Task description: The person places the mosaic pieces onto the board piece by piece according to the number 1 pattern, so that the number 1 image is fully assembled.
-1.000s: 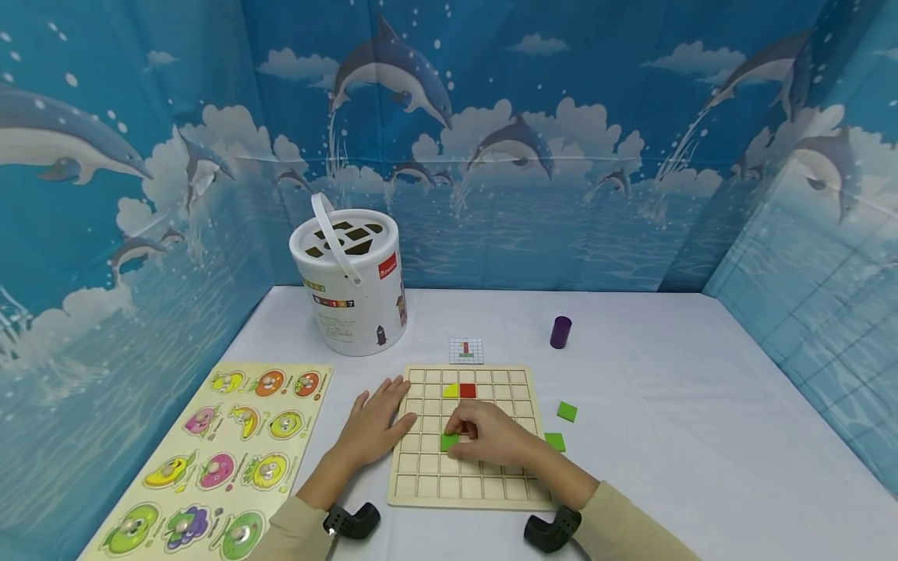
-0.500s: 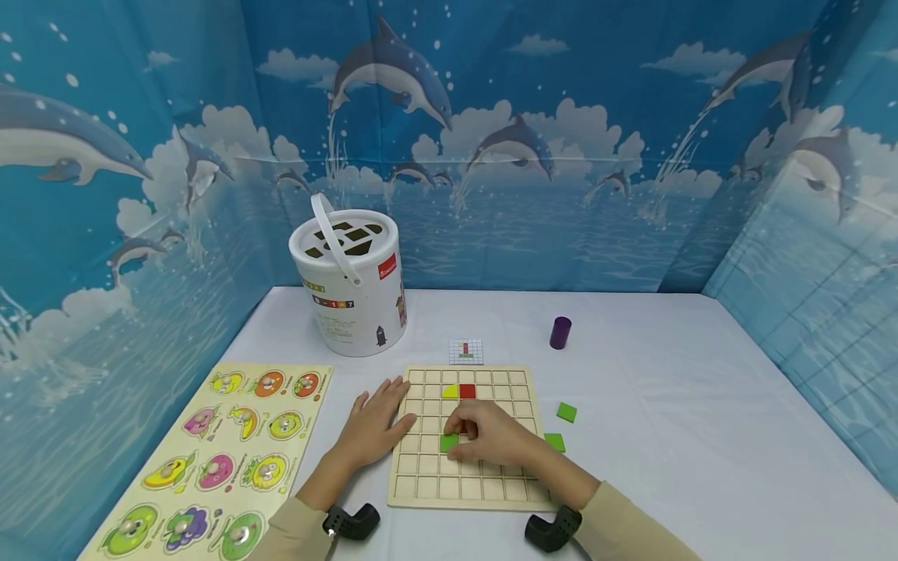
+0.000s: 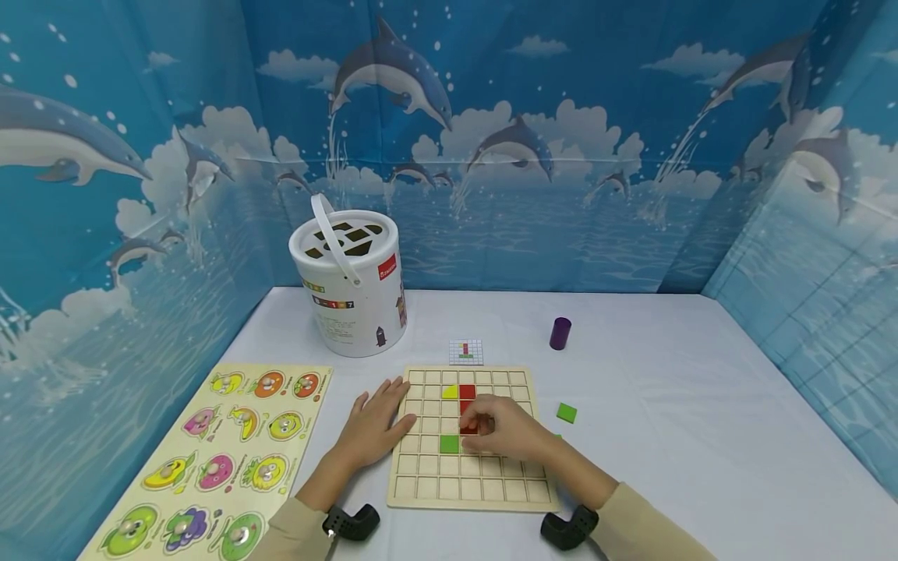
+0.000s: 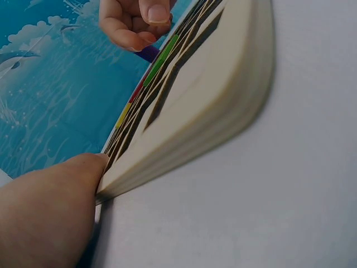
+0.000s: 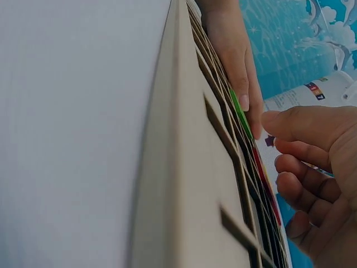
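My left hand lies with straight fingers on the left edge of the wooden grid board; in the left wrist view its thumb is at the board's edge. My right hand is over the middle of the board, fingers loosely curled, with nothing visible between thumb and fingertips. Just left of those fingertips a green square tile sits flat in a grid cell. Red squares run in a column, partly hidden by my right hand. Left of the top red one is a yellow quarter-round piece.
A small pattern card lies behind the board. One loose green square is to the right, another mostly hidden by my right wrist. A purple cylinder, a white bucket and a fruit peg puzzle stand around.
My right hand has come off the green tile and shifted right, uncovering the whole tile and more red squares. My left hand stays put.
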`<state>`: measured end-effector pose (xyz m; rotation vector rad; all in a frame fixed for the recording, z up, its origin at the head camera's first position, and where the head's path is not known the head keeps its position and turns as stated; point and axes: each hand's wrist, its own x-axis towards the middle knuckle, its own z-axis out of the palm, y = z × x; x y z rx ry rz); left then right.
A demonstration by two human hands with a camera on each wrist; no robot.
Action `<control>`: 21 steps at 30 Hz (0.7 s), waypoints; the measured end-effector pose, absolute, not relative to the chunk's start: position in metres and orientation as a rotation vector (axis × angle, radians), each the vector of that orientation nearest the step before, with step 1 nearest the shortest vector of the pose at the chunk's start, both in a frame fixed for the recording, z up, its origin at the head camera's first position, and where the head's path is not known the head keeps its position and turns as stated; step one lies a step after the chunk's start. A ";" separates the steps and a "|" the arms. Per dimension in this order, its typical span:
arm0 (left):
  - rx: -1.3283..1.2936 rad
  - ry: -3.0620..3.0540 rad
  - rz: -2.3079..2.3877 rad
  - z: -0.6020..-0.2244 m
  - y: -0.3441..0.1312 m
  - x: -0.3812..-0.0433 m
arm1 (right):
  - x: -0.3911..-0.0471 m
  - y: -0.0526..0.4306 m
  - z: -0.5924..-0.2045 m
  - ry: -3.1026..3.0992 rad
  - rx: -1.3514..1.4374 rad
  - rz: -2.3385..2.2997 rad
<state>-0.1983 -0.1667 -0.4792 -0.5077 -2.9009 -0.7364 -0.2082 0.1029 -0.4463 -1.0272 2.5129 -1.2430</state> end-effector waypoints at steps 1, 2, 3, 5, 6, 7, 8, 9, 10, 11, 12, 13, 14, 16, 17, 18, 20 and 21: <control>-0.509 -2.900 -0.738 -0.479 -0.167 -0.198 | -0.208 0.105 -0.446 2.518 -1.021 -1.244; -0.510 -2.899 -0.738 -0.479 -0.167 -0.198 | -0.209 0.107 -0.446 2.523 -1.016 -1.247; -0.510 -2.899 -0.738 -0.479 -0.167 -0.198 | -0.209 0.109 -0.446 2.528 -1.014 -1.252; -0.511 -2.899 -0.739 -0.480 -0.167 -0.198 | -0.210 0.114 -0.446 2.532 -1.004 -1.273; -0.511 -2.899 -0.739 -0.480 -0.167 -0.198 | -0.210 0.116 -0.446 2.536 -1.005 -1.282; -0.512 -2.898 -0.740 -0.480 -0.167 -0.198 | -0.210 0.119 -0.447 2.541 -1.004 -1.291; -0.513 -2.898 -0.741 -0.480 -0.167 -0.198 | -0.211 0.121 -0.447 2.546 -0.996 -1.296; -0.514 -2.899 -0.740 -0.480 -0.167 -0.198 | -0.211 0.124 -0.448 2.555 -0.991 -1.297; -0.516 -2.900 -0.741 -0.480 -0.167 -0.198 | -0.211 0.127 -0.448 2.561 -0.977 -1.300; -0.515 -2.900 -0.741 -0.480 -0.167 -0.198 | -0.211 0.129 -0.448 2.570 -0.971 -1.299; -0.515 -2.900 -0.742 -0.480 -0.167 -0.198 | -0.211 0.132 -0.448 2.580 -0.963 -1.299; -0.516 -2.899 -0.742 -0.480 -0.167 -0.198 | -0.211 0.134 -0.448 2.593 -0.953 -1.297; -0.514 -2.901 -0.741 -0.480 -0.168 -0.198 | -0.211 0.137 -0.448 2.602 -0.945 -1.298; -0.511 -2.901 -0.740 -0.480 -0.168 -0.198 | -0.211 0.142 -0.447 2.608 -0.931 -1.310; -0.511 -2.899 -0.740 -0.480 -0.168 -0.198 | -0.211 0.144 -0.447 2.608 -0.927 -1.318; -0.512 -2.897 -0.739 -0.480 -0.168 -0.198 | -0.210 0.147 -0.447 2.608 -0.922 -1.324; -0.512 -2.898 -0.738 -0.480 -0.167 -0.198 | -0.210 0.153 -0.446 2.605 -0.908 -1.336; -0.513 -2.899 -0.737 -0.479 -0.167 -0.198 | -0.210 0.156 -0.446 2.606 -0.904 -1.341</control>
